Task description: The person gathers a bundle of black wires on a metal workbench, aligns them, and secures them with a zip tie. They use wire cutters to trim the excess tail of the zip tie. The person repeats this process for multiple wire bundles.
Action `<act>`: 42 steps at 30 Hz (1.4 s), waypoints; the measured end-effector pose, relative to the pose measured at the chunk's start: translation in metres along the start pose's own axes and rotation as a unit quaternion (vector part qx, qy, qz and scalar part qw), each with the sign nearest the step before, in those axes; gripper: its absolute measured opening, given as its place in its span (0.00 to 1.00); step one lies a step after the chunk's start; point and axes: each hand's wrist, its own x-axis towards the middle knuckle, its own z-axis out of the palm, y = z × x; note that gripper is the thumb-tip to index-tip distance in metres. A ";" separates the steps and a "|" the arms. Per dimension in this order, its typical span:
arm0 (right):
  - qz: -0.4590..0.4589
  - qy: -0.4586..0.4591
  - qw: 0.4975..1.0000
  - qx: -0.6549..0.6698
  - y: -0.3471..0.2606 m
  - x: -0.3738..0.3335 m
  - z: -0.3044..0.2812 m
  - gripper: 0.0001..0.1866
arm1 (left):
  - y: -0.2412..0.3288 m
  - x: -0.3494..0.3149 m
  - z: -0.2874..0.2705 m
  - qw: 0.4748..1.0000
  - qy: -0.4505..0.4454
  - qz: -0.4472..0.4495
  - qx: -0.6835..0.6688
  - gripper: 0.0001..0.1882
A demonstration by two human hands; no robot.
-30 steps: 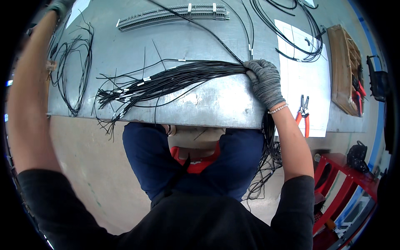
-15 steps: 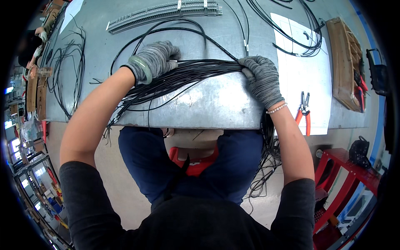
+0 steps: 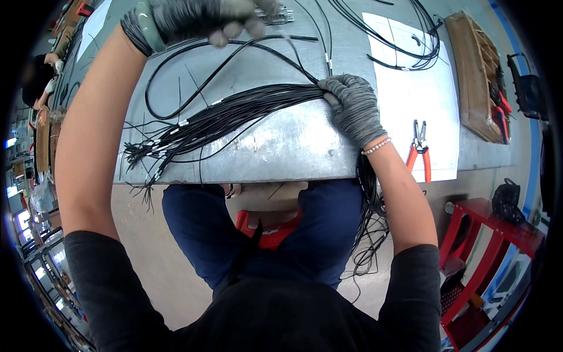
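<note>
My right hand (image 3: 353,105), in a grey knit glove, pinches the right end of a thick bundle of thin black wires (image 3: 246,105). The bundle fans out leftward on the metal table, with white sleeves near its loose ends. More wires (image 3: 368,188) hang over the front edge below my right wrist. My left hand (image 3: 205,20), gloved too, is raised over the far left of the table, apart from the bundle. Its fingers are curled and partly smeared by motion, so I cannot make out whether they hold anything. Beyond the bundle, a looped thicker black cable (image 3: 153,88) lies on the table.
A grey terminal-block strip (image 3: 280,15) is mostly hidden behind my left hand. To the right are wire strippers (image 3: 420,151) with orange handles on a paper sheet (image 3: 399,111), a cable coil (image 3: 431,56) and a wooden divided box (image 3: 469,76). A red stool (image 3: 487,229) stands right.
My left hand has left the bundle and gone up and to the left, uncovering the wires' sleeved ends. My right hand keeps its pinch. The whole view has shifted slightly.
</note>
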 end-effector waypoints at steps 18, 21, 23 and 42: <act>0.021 0.000 1.000 -0.006 0.005 -0.002 0.005 0.11 | 0.025 -0.111 -0.155 0.493 0.307 -0.110 0.807 0.10; 0.029 -0.003 0.999 -0.014 0.004 -0.004 0.001 0.11 | 0.022 -0.075 -0.155 0.482 0.346 -0.106 0.798 0.17; 0.012 0.006 1.000 -0.001 -0.001 -0.001 0.001 0.11 | 0.001 -0.059 -0.180 0.519 0.444 0.056 0.728 0.28; -0.012 0.050 0.999 0.002 0.005 -0.004 0.004 0.09 | -0.104 0.030 0.140 0.935 0.220 -0.147 0.237 0.15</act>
